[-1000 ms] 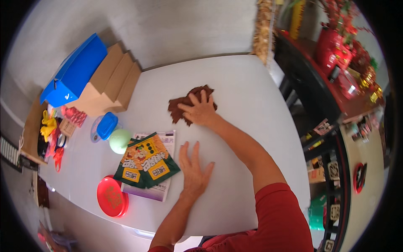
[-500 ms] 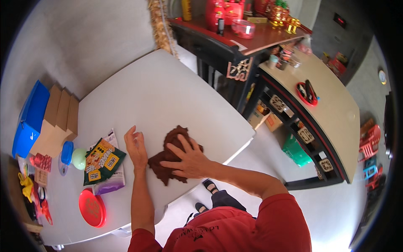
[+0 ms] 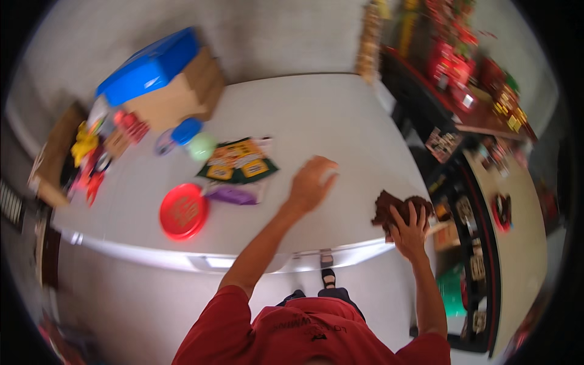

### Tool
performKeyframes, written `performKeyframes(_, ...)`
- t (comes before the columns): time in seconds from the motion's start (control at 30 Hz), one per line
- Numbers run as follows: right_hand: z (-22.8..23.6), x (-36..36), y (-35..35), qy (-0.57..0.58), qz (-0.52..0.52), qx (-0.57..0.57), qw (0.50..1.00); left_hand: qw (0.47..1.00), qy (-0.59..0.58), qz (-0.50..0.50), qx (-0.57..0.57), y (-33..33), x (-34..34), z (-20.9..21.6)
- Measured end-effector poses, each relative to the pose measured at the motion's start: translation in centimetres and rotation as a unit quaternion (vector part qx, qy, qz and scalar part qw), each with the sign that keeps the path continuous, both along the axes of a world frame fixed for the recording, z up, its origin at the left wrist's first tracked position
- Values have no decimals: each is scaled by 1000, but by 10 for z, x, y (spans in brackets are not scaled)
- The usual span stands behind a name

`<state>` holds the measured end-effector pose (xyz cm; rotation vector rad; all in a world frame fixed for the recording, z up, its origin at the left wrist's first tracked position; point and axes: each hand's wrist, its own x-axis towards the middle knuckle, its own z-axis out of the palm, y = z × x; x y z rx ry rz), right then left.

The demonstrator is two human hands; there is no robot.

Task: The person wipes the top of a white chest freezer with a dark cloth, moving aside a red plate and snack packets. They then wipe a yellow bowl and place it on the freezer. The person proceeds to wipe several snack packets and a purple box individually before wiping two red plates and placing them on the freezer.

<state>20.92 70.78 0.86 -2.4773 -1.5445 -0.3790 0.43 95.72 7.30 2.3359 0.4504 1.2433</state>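
Observation:
My right hand (image 3: 410, 228) presses down on a bunched dark brown cloth (image 3: 385, 208) near the right edge of the white table (image 3: 316, 115), its fingers spread over the fabric. Left of it, my left hand (image 3: 312, 182) hovers over the tabletop with nothing in it, thumb apart from the loosely bent fingers. Nearest to that hand lie a green and orange snack packet (image 3: 238, 161) and, partly beneath it, a purple and white packet (image 3: 234, 193). A round red lid (image 3: 184, 212) rests near the front edge.
Cardboard boxes (image 3: 182, 94) topped by a blue box (image 3: 152, 64) stand at the back left. Beside them are a blue lid (image 3: 186, 131), a pale green ball (image 3: 201, 146) and small toys (image 3: 85, 143). A dark cabinet (image 3: 486, 243) borders the table's right side.
My view has turned left. The brown cloth, spread flatter before, is now bunched under my right hand by the table's right edge. My hands are farther apart.

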Motion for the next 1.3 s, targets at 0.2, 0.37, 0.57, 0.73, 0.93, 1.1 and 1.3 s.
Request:
performKeyframes(0.2,2,-106,71,-20,233,46,971,997,34,65,10,-49,-99,-1)
performKeyframes(0.37,20,-192,123,-19,334,97,937,987,-18,162,-13,-66,-169,-24)
performKeyframes(0.57,13,-276,171,-21,390,196,900,951,-85,296,-13,-79,-213,-29)
performKeyframes(0.73,12,-328,199,26,411,146,899,926,-116,356,-44,-88,-232,-37)
performKeyframes(0.93,9,-314,206,75,538,164,824,917,-99,381,-63,-100,-235,-35)
performKeyframes(1.1,18,-248,169,54,563,103,818,915,-23,401,-41,-110,-225,-46)
performKeyframes(1.3,39,-158,112,29,550,56,833,921,-1,391,4,-121,-181,-58)
